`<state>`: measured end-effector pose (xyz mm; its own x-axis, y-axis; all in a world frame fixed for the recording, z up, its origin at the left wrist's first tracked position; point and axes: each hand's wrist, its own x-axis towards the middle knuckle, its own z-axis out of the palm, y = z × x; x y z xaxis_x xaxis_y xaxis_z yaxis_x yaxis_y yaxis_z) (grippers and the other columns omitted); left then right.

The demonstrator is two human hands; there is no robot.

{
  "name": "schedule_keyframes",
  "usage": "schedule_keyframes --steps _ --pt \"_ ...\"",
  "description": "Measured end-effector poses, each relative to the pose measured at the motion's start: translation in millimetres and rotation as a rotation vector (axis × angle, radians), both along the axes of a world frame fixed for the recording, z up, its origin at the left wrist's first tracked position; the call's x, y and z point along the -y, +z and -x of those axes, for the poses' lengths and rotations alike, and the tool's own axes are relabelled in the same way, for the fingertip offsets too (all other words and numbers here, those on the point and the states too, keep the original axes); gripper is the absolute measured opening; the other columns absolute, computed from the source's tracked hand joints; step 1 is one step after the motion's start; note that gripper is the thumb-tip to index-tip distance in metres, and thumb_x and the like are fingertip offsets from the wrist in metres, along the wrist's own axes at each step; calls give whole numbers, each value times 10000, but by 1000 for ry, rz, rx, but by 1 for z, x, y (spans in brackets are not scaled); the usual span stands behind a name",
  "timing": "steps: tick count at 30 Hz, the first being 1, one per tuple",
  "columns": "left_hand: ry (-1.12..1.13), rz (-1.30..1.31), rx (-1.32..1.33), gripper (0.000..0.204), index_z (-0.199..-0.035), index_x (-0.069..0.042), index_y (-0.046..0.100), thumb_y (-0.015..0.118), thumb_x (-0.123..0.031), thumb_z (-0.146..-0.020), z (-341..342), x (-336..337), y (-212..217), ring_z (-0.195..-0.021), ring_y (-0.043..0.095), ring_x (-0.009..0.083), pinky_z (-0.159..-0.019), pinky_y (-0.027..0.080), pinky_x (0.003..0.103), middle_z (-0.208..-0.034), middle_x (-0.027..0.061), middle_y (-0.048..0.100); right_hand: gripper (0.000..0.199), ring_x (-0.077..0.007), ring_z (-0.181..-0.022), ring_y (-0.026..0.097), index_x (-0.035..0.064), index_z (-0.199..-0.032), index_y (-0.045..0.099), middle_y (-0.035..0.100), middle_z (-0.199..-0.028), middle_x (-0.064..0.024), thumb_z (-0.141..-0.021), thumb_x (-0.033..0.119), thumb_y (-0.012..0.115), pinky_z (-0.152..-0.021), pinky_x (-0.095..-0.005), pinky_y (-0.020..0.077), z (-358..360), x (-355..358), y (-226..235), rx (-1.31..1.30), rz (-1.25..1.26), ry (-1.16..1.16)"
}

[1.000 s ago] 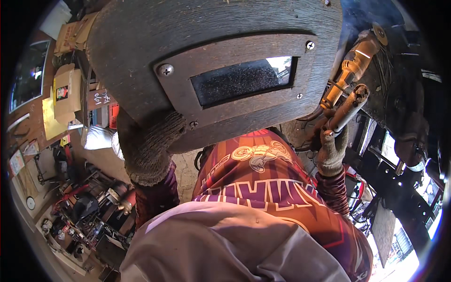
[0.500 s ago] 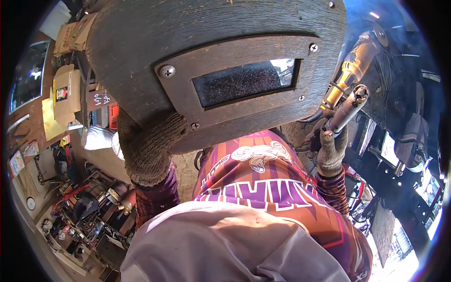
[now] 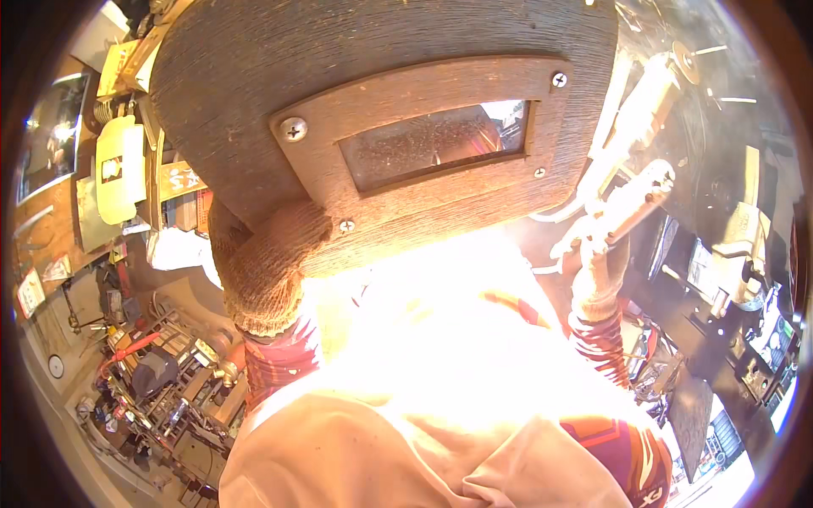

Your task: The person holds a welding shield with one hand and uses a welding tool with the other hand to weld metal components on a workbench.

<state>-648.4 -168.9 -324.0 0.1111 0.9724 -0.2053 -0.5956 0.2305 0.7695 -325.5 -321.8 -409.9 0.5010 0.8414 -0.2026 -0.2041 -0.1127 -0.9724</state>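
Observation:
A dark, wood-grained welding shield covers the upper middle, its small tinted window framed by a screwed-on plate. My left hand, in a knitted glove, is closed at the shield's lower left edge; the grip itself is hidden behind it. On the right, my gloved right hand wraps round a tubular welding electrode holder. Intense white light glares below the shield, washing out my shirt front. The electrode tip and the lit spot are hidden. Beyond the holder lies an angle grinder with a disc.
At left are an open cardboard box, a white bag and a dark glossy panel. Tools and metal parts clutter the lower left. A flat board stands at lower right. Pale cloth fills the bottom.
A blinding white light has flared up below the shield, brightening everything around. The shield has shifted slightly left and up. Both hands keep their holds.

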Motion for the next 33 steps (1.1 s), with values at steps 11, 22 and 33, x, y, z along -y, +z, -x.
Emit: schedule_keyframes --steps 11,22,33 --pt "81 -471 -326 453 -1283 69 441 549 -146 -899 45 -33 30 -1096 565 268 -926 472 385 -1256 189 532 822 -120 -562 577 -22 -1249 408 574 -793 -51 -758 567 705 -448 -211 396 -5 14 2 62 45 -38" --pt "340 -1160 -1405 388 -1221 -33 553 654 -174 -873 81 -22 8 -1120 541 345 -918 469 481 -1271 230 514 812 -132 -570 595 -38 -1185 412 567 -719 -55 -745 572 717 -444 -202 416 -15 18 -3 63 60 5" --pt "353 -795 -1045 372 -1213 -8 533 627 -118 -871 71 -19 0 -1131 543 341 -911 496 453 -1299 250 485 822 -136 -566 582 -63 -1255 386 561 -751 -48 -778 522 712 -457 -204 429 -8 16 -3 60 31 4"
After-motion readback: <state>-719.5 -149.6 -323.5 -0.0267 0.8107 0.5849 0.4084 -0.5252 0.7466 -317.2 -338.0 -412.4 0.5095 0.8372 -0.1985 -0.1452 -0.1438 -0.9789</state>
